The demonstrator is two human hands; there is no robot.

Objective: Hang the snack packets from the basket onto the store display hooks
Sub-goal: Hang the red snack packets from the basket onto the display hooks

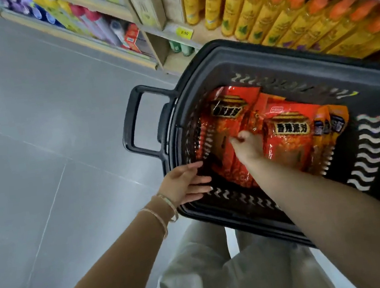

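A black plastic basket (197, 68) stands on the floor by my legs, its handle (132, 125) folded out to the left. Several red and orange snack packets (288, 134) lie flat inside it. My right hand (248, 145) reaches down into the basket, and its curled fingers pinch a red packet near the middle. My left hand (185, 184) rests on the basket's near left rim with its fingers straight. No display hooks are in view.
Wooden store shelves (167, 29) run along the top, holding yellow bottles with orange caps (275, 12), boxes and coloured bottles. Yellow price tags (183, 32) sit on the shelf edges. Grey tiled floor (32, 118) spreads to the left.
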